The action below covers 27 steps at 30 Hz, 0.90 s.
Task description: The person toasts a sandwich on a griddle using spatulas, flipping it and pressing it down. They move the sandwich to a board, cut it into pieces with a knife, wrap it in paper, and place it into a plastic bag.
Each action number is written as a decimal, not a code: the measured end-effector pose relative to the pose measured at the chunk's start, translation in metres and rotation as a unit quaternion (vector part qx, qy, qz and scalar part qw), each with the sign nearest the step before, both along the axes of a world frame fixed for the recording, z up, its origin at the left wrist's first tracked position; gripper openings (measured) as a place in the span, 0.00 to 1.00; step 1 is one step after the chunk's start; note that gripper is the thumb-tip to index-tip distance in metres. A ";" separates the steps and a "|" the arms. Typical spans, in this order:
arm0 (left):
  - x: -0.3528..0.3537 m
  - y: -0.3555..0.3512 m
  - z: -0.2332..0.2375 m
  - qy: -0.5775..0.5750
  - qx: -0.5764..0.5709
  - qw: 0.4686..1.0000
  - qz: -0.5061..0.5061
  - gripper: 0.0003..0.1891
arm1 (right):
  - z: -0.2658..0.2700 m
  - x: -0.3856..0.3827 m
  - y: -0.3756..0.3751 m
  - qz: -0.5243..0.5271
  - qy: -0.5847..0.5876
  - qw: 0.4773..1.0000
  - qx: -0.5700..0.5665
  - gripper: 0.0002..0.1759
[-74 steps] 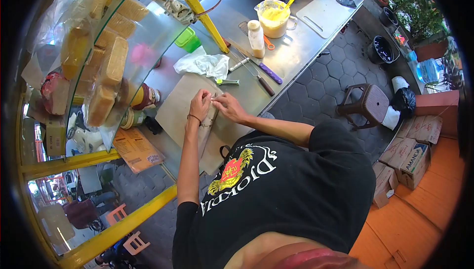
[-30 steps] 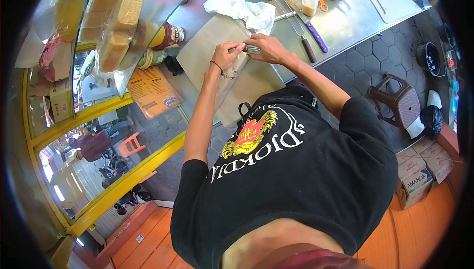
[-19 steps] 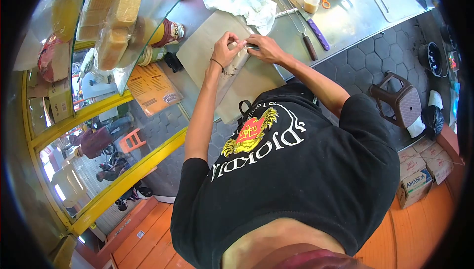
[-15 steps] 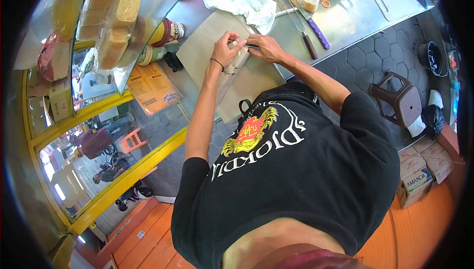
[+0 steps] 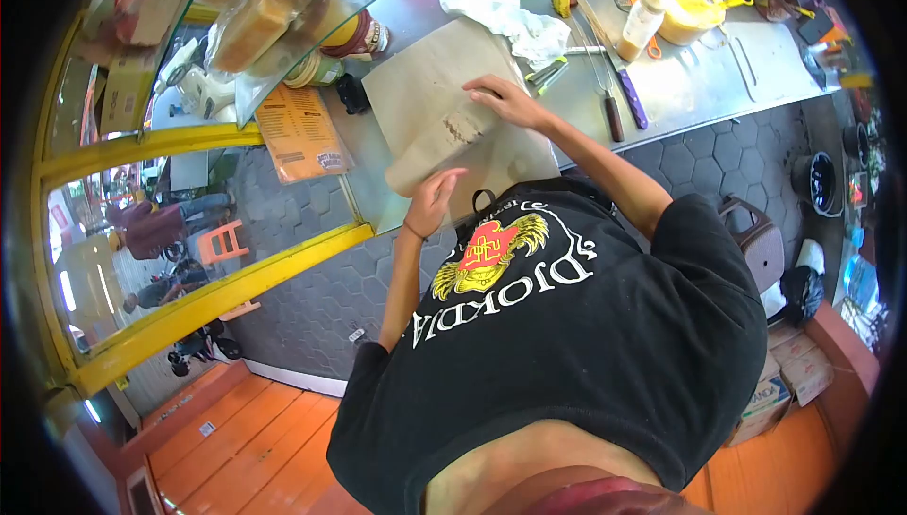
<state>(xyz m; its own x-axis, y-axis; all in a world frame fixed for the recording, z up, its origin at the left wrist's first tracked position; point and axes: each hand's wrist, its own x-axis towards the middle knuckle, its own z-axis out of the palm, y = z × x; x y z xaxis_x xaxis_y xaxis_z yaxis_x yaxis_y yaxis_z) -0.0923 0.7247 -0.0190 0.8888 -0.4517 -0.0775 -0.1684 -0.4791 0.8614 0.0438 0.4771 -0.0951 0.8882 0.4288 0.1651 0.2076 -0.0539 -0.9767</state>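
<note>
A brown paper sheet (image 5: 416, 76) lies on the metal counter, its near part curled over into a loose fold (image 5: 416, 163) with dark printed marks. My left hand (image 5: 433, 201), a thin band at its wrist, is at the lower end of this fold, fingers stretched out and nothing held. Over the right side of the paper rests my right hand (image 5: 510, 104), its fingers extended and slightly bent, apparently touching the surface. Just right of that hand is a small green-and-dark object (image 5: 546, 74), possibly a stapler. Behind the paper sits a crumpled white cloth (image 5: 515, 19).
To the right lie a purple-handled knife (image 5: 631, 99), a long fork (image 5: 612, 113), a sauce bottle (image 5: 642, 24) and a yellow tub (image 5: 688, 7). A glass case with bread (image 5: 255, 31) stands left, above an orange menu (image 5: 300, 135). A brown stool (image 5: 761, 246) is on the floor.
My hands were close together, pinching at the fold's upper end; now they are apart. My left hand has moved down toward me, and the green-and-dark object has come into view.
</note>
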 end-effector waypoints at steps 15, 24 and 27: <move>0.127 -0.043 -0.057 0.101 -0.197 0.958 0.181 0.24 | 0.000 -0.042 0.033 -0.108 0.135 0.978 0.119 0.29; 0.125 -0.067 -0.033 -0.204 0.036 0.964 0.167 0.13 | -0.002 -0.006 0.017 -0.113 0.199 0.973 0.004 0.24; 0.130 -0.061 -0.028 -0.267 0.159 0.946 0.094 0.11 | -0.003 -0.015 0.021 -0.202 0.101 0.968 0.111 0.22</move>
